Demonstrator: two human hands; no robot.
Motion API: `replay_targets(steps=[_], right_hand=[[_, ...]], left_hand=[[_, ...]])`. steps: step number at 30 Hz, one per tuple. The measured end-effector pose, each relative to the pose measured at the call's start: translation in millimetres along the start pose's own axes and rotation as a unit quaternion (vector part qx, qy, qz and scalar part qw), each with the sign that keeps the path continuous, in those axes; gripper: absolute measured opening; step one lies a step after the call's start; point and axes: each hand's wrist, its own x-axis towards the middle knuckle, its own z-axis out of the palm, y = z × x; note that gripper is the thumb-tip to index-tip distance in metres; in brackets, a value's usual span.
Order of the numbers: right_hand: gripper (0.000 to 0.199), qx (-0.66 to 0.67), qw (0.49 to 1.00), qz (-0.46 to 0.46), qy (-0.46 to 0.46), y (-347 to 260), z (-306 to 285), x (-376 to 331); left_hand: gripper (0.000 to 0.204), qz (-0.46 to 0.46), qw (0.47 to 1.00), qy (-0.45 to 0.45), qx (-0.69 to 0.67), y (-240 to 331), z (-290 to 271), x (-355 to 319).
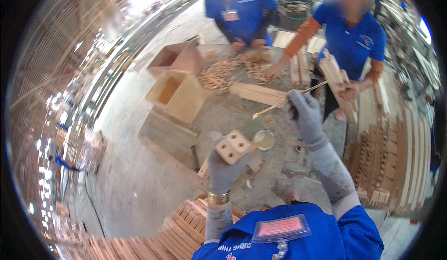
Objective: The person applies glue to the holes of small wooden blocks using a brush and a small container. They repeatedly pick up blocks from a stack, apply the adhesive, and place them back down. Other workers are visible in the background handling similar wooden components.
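Grey-gloved hands (307, 118), blue shirt (326, 236)

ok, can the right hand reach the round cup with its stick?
Likely yes: nothing visible blocks the way between the stick in the right hand and the cup, and the left hand is off to one side.

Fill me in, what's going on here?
The person's left hand holds wooden pieces with round holes. The right hand grips a thin stick, its tip clear of them. A cup of yellowish liquid stands nearby. Opposite, a co-worker in orange sleeves holds slats, one hand at a pile of small wooden pieces.
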Motion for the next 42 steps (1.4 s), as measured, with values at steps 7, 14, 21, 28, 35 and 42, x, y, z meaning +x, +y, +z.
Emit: replay_targets(steps=[7, 14, 21, 28, 35, 42], right_hand=[[0.013, -0.169, 0.932, -0.179, -0.265, -67, 60, -25], [0.012, -0.284, 0.829, -0.374, -0.304, -70, 73, -22], [0.012, -0.298, 0.797, -0.393, -0.348, -72, 81, -24], [0.017, -0.352, 0.759, -0.399, -0.375, -77, 90, -26], [0.012, -0.375, 0.757, -0.394, -0.363, -74, 96, -21], [0.017, -0.297, 0.846, -0.347, -0.273, -79, 97, -21]], left_hand=[[0.046, 0.041, 0.999, -0.004, -0.030, 5, -6, -4], [0.046, 0.030, 0.997, -0.003, -0.070, 4, -9, -8], [0.045, 0.028, 0.995, -0.009, -0.092, 2, -8, -5], [0.047, 0.056, 0.998, -0.008, -0.024, 0, -12, -5], [0.051, 0.013, 0.999, -0.019, -0.038, 1, -12, -5], [0.046, 0.038, 0.997, -0.015, -0.068, 4, -11, -4]])
